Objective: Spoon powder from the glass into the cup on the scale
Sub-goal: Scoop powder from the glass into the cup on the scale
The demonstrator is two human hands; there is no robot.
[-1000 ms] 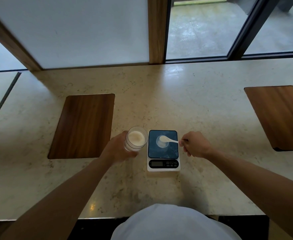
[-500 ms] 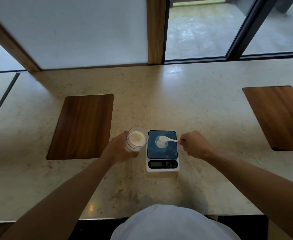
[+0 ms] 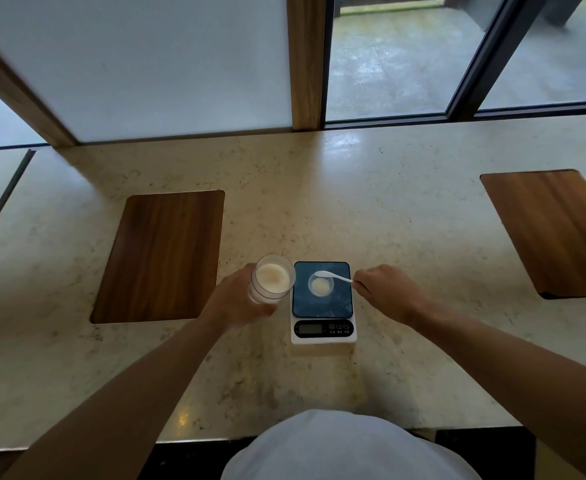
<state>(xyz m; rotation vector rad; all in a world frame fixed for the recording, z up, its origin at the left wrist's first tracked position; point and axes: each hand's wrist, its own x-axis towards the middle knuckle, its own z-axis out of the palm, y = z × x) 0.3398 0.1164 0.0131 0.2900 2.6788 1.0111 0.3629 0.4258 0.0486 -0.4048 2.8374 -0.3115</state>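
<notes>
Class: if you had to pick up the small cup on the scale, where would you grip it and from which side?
Probably pinch the cup by its outer wall from above: it sits low, open end up, powder inside. Avoid the far right rim, where the spoon hangs.

Clear glass (image 3: 271,280) of pale powder, tilted, beside the scale (image 3: 322,303); small powder-filled cup (image 3: 320,285) on its platform; white spoon (image 3: 333,276) above the cup's rim.

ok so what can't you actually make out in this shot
Head view, the only one:
- Scale display: too small to read.
- Spoon bowl: too small to tell whether powder is left in it; its handle end is hidden inside the right hand.
- Glass base: covered by the left hand, so resting or lifted is unclear.
- Cup depth: seen only from above.
</notes>
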